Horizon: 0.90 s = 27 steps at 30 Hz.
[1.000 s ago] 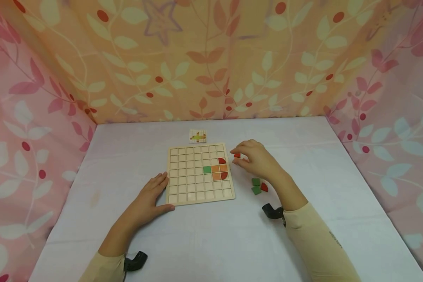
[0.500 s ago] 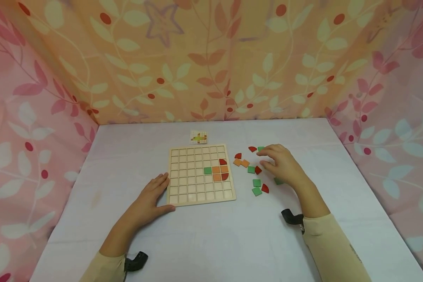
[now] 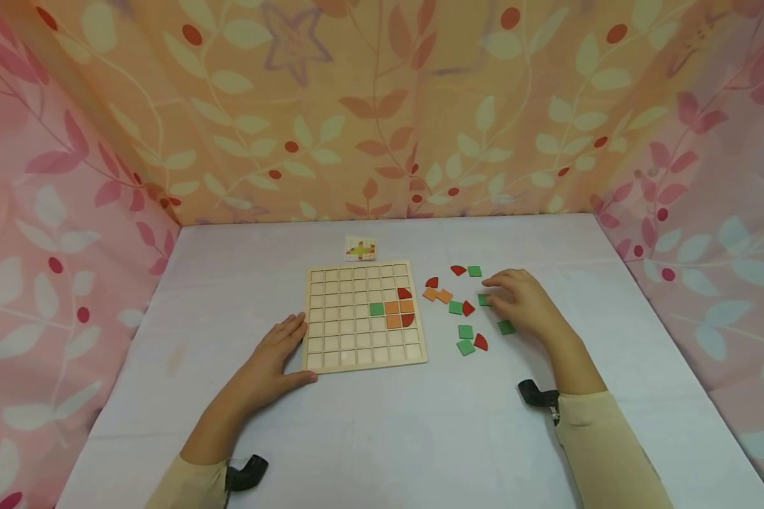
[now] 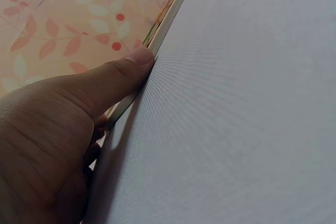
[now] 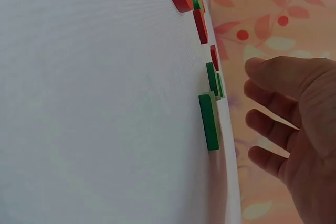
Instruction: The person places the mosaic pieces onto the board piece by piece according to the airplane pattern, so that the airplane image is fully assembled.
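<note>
- Patterned cloth (image 3: 382, 106): hangs behind and beside the white counter (image 3: 382, 438).
- Board (image 3: 346, 319): lies flat on the counter, holding six set tiles (image 3: 391, 307) toward the right.
- Left hand (image 3: 270, 362): touches the board's left and near edges, spread wide.
- Right hand (image 3: 523, 305): hangs at a green tile (image 3: 483, 300), thumb and fingers parted.
- Card (image 3: 361, 249): lies just beyond the board.
- Loose tiles (image 3: 465, 347): lie scattered right of the board, in green, red and orange.
</note>
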Available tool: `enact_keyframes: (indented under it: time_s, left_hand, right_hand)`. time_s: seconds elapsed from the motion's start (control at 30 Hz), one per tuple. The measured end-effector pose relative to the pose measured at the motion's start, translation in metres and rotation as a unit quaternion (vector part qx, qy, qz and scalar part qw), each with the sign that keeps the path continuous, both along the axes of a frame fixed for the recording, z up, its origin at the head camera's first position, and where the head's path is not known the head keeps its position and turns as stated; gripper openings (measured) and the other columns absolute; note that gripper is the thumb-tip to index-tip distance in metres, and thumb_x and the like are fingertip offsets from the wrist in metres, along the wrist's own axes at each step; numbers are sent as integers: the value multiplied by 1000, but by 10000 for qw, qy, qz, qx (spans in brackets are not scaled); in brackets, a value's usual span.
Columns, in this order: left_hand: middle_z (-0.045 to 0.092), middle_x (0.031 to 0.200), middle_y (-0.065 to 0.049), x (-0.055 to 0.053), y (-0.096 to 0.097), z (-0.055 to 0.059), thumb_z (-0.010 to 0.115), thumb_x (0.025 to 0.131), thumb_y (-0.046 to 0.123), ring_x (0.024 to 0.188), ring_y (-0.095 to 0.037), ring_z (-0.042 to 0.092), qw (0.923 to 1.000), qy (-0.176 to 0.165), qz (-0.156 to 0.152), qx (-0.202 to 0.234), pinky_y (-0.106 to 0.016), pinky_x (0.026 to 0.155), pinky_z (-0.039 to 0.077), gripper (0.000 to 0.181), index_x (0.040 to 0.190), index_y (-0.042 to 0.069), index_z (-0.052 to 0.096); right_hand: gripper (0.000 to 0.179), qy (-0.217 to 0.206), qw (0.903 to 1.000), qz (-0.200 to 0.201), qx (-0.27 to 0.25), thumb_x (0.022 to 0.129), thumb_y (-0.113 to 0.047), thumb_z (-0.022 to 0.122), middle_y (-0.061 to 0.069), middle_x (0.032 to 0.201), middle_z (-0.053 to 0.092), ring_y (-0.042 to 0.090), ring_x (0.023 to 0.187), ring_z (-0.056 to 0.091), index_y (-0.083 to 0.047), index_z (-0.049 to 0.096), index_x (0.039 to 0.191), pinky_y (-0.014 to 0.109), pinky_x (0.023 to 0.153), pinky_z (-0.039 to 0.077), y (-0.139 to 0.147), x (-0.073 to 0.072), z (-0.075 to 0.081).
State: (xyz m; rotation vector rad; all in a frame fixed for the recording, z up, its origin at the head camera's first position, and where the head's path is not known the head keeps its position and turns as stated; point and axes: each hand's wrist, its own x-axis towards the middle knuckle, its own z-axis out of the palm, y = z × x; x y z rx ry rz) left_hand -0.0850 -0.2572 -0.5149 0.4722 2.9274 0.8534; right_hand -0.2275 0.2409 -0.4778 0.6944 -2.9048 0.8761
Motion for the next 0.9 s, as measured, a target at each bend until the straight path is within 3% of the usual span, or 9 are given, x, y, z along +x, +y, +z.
enact_keyframes:
  time_s: [0.33,0.67,0.9]
  left_hand:
    - [21,171,-7,0,1,3,83,80,53,159,-31,15,9999,-158,22,7,-50,129,13,108,160,2,31]
    - [21,171,-7,0,2,3,84,80,52,159,-31,15,9998,-193,27,9,-54,128,15,108,160,3,31]
    - [22,171,-8,0,2,3,83,80,53,158,-32,15,9999,-164,13,6,-52,128,14,108,160,3,31]
  right_hand:
    - [35,-354,9994,-64,21,92,-13,76,14,127,66,36,126,51,-6,71,126,57,112,39,7,-5,-19]
    - [28,62,9998,50,179,91,-15,77,11,116,68,36,118,53,-10,76,119,58,106,39,7,-4,-26]
    - [26,116,9996,-31,240,91,-16,77,9,112,68,34,117,54,-10,76,116,56,105,41,6,-4,-27]
